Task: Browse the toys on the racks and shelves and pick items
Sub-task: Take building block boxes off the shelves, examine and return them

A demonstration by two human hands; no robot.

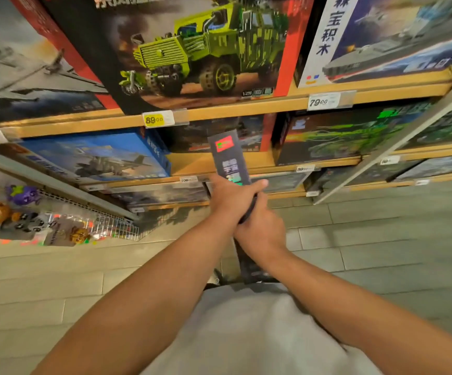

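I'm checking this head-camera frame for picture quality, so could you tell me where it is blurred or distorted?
Head view: wide-angle bending tilts the wooden shelves and floor; the green truck box and yellow 89 price tag read sharply; the left-edge boxes and plush toys are smeared; the dark box held by the left hand and right hand is softly blurred, its print unreadable.

Yellow price tag on wooden shelf edge, above grey floor tiles.
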